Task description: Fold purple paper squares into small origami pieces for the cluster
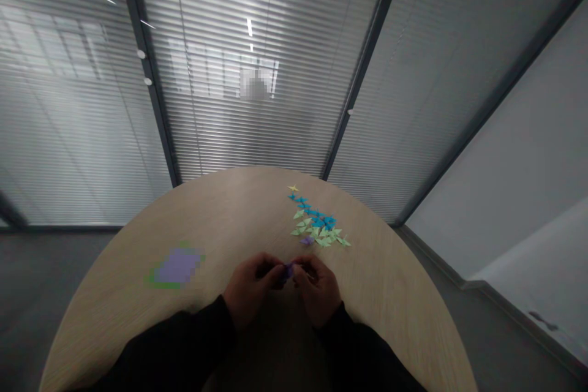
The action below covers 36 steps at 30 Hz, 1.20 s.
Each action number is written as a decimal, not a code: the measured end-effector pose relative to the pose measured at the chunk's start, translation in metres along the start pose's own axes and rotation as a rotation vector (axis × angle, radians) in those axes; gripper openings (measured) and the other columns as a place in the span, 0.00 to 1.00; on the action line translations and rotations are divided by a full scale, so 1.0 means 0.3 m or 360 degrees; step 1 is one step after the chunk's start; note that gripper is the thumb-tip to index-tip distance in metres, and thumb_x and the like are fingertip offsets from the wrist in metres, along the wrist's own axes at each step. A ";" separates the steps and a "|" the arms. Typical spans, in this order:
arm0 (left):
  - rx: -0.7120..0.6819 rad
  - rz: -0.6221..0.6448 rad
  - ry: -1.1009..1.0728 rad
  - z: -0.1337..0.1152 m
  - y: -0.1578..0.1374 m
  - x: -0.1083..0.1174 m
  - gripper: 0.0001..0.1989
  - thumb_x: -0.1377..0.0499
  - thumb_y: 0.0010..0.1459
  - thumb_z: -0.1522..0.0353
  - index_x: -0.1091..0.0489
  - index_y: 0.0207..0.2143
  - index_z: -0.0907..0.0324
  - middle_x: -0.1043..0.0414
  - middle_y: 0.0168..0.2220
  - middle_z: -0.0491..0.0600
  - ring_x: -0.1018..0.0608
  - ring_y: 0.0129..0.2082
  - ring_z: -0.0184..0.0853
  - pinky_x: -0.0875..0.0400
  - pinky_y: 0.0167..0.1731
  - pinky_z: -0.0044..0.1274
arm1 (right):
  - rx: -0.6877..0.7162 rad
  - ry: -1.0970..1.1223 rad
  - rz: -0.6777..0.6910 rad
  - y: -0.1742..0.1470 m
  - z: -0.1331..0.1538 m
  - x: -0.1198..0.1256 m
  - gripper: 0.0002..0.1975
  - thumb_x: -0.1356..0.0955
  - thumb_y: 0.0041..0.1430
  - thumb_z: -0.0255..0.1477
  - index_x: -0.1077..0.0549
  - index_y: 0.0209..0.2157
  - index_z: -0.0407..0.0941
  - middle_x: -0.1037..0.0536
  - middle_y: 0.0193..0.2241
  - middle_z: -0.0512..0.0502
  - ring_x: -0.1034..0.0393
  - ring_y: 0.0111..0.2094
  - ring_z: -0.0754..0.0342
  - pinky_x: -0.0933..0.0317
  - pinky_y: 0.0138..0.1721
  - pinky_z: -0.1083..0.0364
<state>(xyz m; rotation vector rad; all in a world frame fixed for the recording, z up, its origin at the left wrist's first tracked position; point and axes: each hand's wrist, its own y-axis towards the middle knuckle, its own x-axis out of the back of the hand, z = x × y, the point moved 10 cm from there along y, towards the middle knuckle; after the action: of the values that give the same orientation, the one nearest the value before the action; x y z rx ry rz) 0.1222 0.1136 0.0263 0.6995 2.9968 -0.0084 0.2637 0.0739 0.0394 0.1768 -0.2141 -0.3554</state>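
Observation:
Between my two hands, a small folded piece of purple paper (288, 270) is pinched above the near part of the table. My left hand (254, 286) closes thumb and fingers on its left side. On the other side my right hand (318, 285) grips it the same way. Fingers cover most of the paper, so its folded shape is hard to make out. Just beyond my right hand lies a purple folded paper crane (307, 240). Several pale green paper cranes (315, 233) and blue paper cranes (323, 220) are grouped behind it, with a yellow one (293, 188) farthest away.
A blurred purple and green stack (178, 266), seemingly paper, lies left of my hands on the round wooden table (220, 214). Glass panels with blinds (257, 135) stand behind the table's far edge. A white wall (514, 153) is on the right.

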 end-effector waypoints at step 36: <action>0.0050 0.0023 0.0030 -0.003 -0.002 -0.008 0.18 0.35 0.51 0.55 0.25 0.31 0.62 0.24 0.27 0.49 0.23 0.28 0.35 0.29 0.30 0.26 | 0.0008 -0.0054 0.0090 -0.015 0.038 -0.030 0.12 0.31 0.52 0.38 0.25 0.31 0.43 0.21 0.23 0.47 0.25 0.24 0.52 0.31 0.26 0.55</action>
<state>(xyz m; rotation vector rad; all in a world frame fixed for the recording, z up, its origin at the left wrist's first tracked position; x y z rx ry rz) 0.1240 0.1121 0.0273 0.7280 3.0156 -0.0484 0.2512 0.0715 0.0479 0.1693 -0.2530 -0.3021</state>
